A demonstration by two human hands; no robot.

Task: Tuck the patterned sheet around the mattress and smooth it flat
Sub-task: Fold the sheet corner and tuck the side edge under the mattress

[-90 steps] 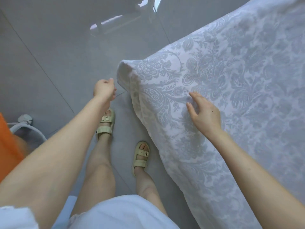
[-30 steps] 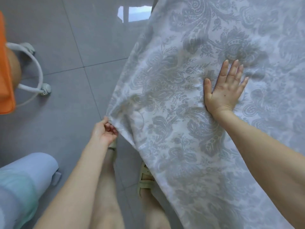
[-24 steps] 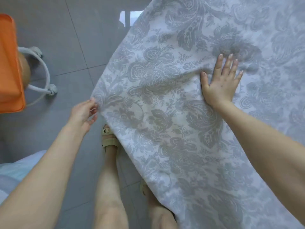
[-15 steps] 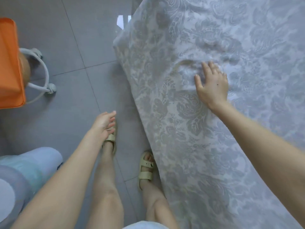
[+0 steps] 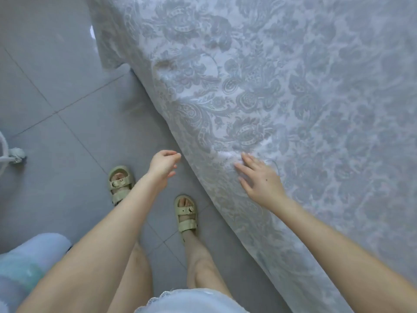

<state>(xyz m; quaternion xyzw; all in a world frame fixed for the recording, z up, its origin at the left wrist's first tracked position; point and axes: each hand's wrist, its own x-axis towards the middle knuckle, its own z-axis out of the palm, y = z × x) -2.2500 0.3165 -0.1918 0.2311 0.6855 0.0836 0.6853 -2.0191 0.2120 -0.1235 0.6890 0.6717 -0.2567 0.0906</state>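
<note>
Patterned sheet (image 5: pixel 282 98), grey floral on white, is covering the whole bed top and filling the view from 12 through 5 o'clock. The mattress under it is fully hidden. The sheet's near side is draping over the bed edge along a diagonal from 11 down to 5 o'clock. A loose flap at 11 o'clock is hanging down to the grey tiled floor (image 5: pixel 56 86). Right hand (image 5: pixel 259 179) is lying palm down on the sheet just right of centre, at the bed's top edge. Its fingers (image 5: pixel 242 168) are straight, spread and pointing toward 11 o'clock, with a small ridge of cloth bunching just ahead of them. Left hand (image 5: pixel 163 164) is hovering over the floor at 9 o'clock of the right hand, fingers loosely curled, gripping nothing visible. Its fingertips are sitting just beside the draped side; cannot tell if they are touching. The 2 feet are standing on the tiles in a left sandal (image 5: pixel 119 184) and a right sandal (image 5: pixel 186 213), both pale green and buckled. A white caster (image 5: pixel 15 152) is showing at 9 o'clock and a pale blue-green bundle (image 5: pixel 27 263) at 8 o'clock.
</note>
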